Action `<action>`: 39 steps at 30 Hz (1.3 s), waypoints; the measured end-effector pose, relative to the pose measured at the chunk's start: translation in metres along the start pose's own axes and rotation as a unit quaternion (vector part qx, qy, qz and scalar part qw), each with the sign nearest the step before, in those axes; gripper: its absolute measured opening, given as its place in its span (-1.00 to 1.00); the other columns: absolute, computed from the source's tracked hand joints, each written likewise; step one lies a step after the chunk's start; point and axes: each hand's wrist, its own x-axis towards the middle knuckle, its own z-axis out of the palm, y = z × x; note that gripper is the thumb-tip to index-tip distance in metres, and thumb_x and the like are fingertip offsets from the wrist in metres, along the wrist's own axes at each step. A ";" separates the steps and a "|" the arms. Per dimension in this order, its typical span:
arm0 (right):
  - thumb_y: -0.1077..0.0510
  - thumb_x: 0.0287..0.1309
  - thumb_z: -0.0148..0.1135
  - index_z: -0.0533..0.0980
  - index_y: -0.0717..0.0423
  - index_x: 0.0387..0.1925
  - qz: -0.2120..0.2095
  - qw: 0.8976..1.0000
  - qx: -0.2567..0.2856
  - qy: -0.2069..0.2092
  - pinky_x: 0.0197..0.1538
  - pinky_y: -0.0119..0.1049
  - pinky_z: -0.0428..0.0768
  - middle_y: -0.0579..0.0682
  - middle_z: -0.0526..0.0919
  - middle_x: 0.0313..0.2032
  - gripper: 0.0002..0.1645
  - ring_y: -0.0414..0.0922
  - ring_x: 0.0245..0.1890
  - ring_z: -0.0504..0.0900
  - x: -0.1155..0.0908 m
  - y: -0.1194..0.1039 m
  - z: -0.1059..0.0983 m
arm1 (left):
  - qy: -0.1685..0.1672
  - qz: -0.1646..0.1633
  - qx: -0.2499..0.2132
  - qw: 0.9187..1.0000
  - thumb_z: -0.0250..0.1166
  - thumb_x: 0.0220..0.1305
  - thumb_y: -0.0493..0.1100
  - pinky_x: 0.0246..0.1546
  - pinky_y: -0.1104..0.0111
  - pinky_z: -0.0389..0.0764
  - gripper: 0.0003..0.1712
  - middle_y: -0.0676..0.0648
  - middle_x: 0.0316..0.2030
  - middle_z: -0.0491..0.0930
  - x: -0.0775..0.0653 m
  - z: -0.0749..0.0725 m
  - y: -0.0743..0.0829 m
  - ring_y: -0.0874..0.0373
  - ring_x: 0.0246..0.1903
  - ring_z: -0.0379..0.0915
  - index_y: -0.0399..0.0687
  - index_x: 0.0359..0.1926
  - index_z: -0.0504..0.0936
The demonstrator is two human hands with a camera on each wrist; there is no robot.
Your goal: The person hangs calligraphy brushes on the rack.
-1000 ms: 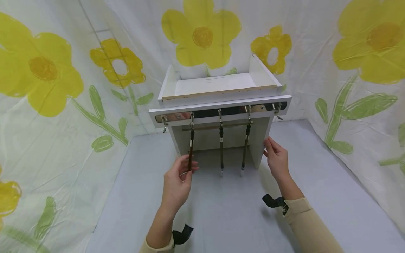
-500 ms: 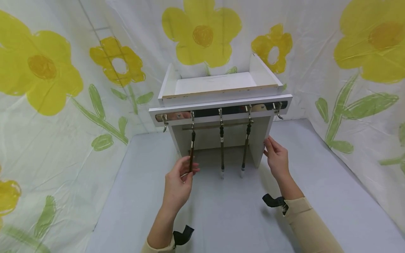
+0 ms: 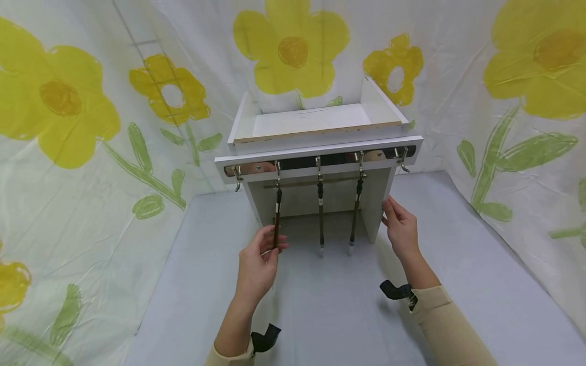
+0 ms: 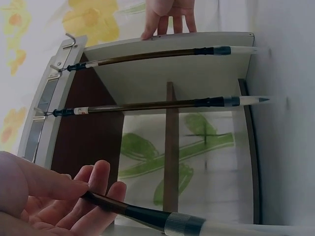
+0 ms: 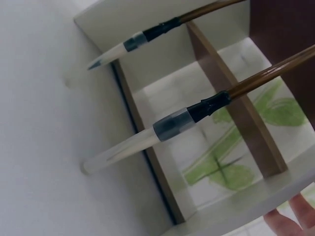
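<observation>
My left hand [image 3: 256,264] pinches the handle of a calligraphy brush [image 3: 277,216] between thumb and fingers. The brush's loop hangs at the second hook from the left, and in the left wrist view its ferrule [image 4: 184,223] points right, toward a pale tip. Two more calligraphy brushes hang to its right: a middle brush [image 3: 321,213] and a right brush [image 3: 355,211], tips down. My right hand [image 3: 401,229] touches the outer side of the white wooden stand [image 3: 384,198] near its front edge, with fingertips against the panel.
A metal hook strip [image 3: 299,163] crosses the stand's front, with bare outer hooks at both ends. The stand has an upper shelf [image 3: 311,121] and a wooden crossbar [image 4: 171,147]. Pale cloth covers the table [image 3: 320,315], and a flowered curtain [image 3: 215,61] hangs behind.
</observation>
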 end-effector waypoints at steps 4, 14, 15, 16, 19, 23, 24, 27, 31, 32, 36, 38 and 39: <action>-0.13 0.50 0.03 0.37 -0.04 0.44 -0.002 1.000 0.004 -0.004 0.22 -0.24 0.57 0.03 0.41 0.41 -0.41 -0.06 0.37 0.47 0.000 0.001 -0.001 | 0.001 -0.002 0.001 1.000 0.17 0.28 -0.60 -0.02 0.30 0.73 -0.43 -0.16 -0.05 0.71 0.002 0.000 0.000 0.03 -0.09 0.73 -0.15 0.26 0.48; -0.13 0.49 0.04 0.38 -0.03 0.43 0.003 1.000 0.006 -0.005 0.22 -0.25 0.57 0.03 0.42 0.41 -0.41 -0.15 0.33 0.49 0.001 -0.001 -0.001 | -0.003 -0.013 -0.001 1.000 0.17 0.29 -0.59 0.00 0.27 0.73 -0.42 -0.20 -0.02 0.70 0.006 0.001 -0.005 0.01 -0.09 0.73 -0.15 0.28 0.46; -0.13 0.49 0.05 0.38 -0.03 0.43 0.004 1.000 0.005 -0.004 0.22 -0.25 0.57 0.02 0.42 0.41 -0.40 -0.15 0.33 0.50 0.001 -0.001 -0.001 | -0.004 -0.014 -0.001 1.000 0.17 0.29 -0.59 0.00 0.27 0.73 -0.42 -0.19 -0.02 0.70 0.006 0.001 -0.005 0.01 -0.09 0.73 -0.15 0.28 0.46; -0.14 0.49 0.05 0.38 -0.03 0.43 0.005 1.000 0.005 -0.003 0.22 -0.25 0.57 0.02 0.43 0.41 -0.40 -0.16 0.33 0.50 0.001 -0.001 -0.001 | -0.003 -0.014 -0.001 1.000 0.17 0.29 -0.59 0.00 0.27 0.73 -0.42 -0.18 -0.03 0.70 0.007 0.001 -0.007 0.01 -0.08 0.73 -0.15 0.27 0.47; -0.16 0.48 0.05 0.37 -0.03 0.44 0.005 1.000 0.001 -0.002 0.24 -0.22 0.56 0.02 0.42 0.41 -0.38 -0.14 0.34 0.50 0.001 0.000 -0.001 | -0.002 -0.018 -0.003 1.000 0.17 0.29 -0.59 0.00 0.27 0.73 -0.42 -0.17 -0.03 0.71 0.009 0.002 -0.009 0.01 -0.08 0.72 -0.15 0.28 0.47; -0.18 0.48 0.04 0.37 -0.05 0.44 0.004 1.000 -0.003 -0.003 0.24 -0.19 0.55 0.02 0.42 0.42 -0.37 -0.08 0.36 0.48 0.000 0.000 -0.002 | 0.001 -0.020 -0.006 1.000 0.17 0.30 -0.59 0.01 0.28 0.72 -0.43 -0.20 -0.03 0.71 0.012 0.003 -0.013 0.00 -0.07 0.72 -0.15 0.28 0.46; -0.18 0.47 0.04 0.37 -0.06 0.44 0.004 1.000 -0.002 -0.003 0.24 -0.19 0.55 0.02 0.42 0.41 -0.38 -0.08 0.36 0.48 0.000 0.001 -0.002 | 0.002 -0.019 -0.008 1.000 0.16 0.30 -0.59 0.01 0.29 0.72 -0.43 -0.20 -0.03 0.71 0.013 0.003 -0.015 -0.01 -0.07 0.72 -0.16 0.27 0.47; -0.20 0.47 0.04 0.38 -0.07 0.44 0.002 1.000 -0.004 -0.004 0.22 -0.22 0.57 0.00 0.42 0.41 -0.37 -0.08 0.36 0.48 0.000 0.002 -0.002 | 0.003 -0.017 -0.013 1.000 0.17 0.29 -0.59 0.01 0.30 0.72 -0.44 -0.20 -0.04 0.71 0.015 0.004 -0.018 -0.01 -0.08 0.73 -0.17 0.26 0.47; -0.20 0.47 0.04 0.37 -0.06 0.44 0.000 1.000 -0.007 -0.003 0.21 -0.27 0.58 0.01 0.42 0.41 -0.36 -0.08 0.36 0.48 0.000 0.003 -0.002 | 0.004 -0.010 -0.012 1.000 0.18 0.28 -0.59 0.04 0.27 0.71 -0.45 -0.18 -0.06 0.72 0.018 0.006 -0.023 0.00 -0.07 0.72 -0.18 0.25 0.48; -0.20 0.48 0.03 0.37 -0.05 0.44 0.000 1.000 -0.007 -0.004 0.21 -0.27 0.58 0.01 0.42 0.42 -0.36 -0.08 0.36 0.48 0.000 0.003 -0.002 | 0.004 -0.008 -0.011 1.000 0.18 0.28 -0.59 0.04 0.25 0.71 -0.46 -0.18 -0.06 0.72 0.019 0.007 -0.024 0.00 -0.07 0.72 -0.18 0.24 0.49; -0.19 0.47 0.04 0.37 -0.04 0.44 0.004 1.000 -0.002 -0.003 0.20 -0.30 0.58 0.01 0.42 0.42 -0.36 -0.10 0.35 0.49 0.000 0.002 -0.002 | 0.004 0.001 -0.006 1.000 0.18 0.28 -0.59 0.06 0.19 0.70 -0.47 -0.15 -0.08 0.73 0.022 0.009 -0.029 0.03 -0.07 0.71 -0.13 0.21 0.52; -0.19 0.47 0.05 0.37 -0.04 0.44 0.007 1.000 0.001 -0.003 0.21 -0.30 0.58 0.01 0.42 0.41 -0.37 -0.10 0.35 0.49 0.001 0.002 -0.002 | 0.004 0.006 -0.005 1.000 0.19 0.28 -0.59 0.07 0.18 0.70 -0.48 -0.12 -0.09 0.73 0.024 0.010 -0.031 0.04 -0.07 0.71 -0.11 0.18 0.54; -0.18 0.47 0.05 0.38 -0.05 0.43 0.007 1.000 0.002 -0.003 0.21 -0.28 0.58 0.01 0.43 0.41 -0.37 -0.10 0.34 0.49 0.001 0.001 -0.002 | 0.003 0.010 -0.004 1.000 0.19 0.28 -0.58 0.07 0.19 0.70 -0.49 -0.11 -0.10 0.73 0.025 0.011 -0.032 0.05 -0.07 0.71 -0.10 0.17 0.55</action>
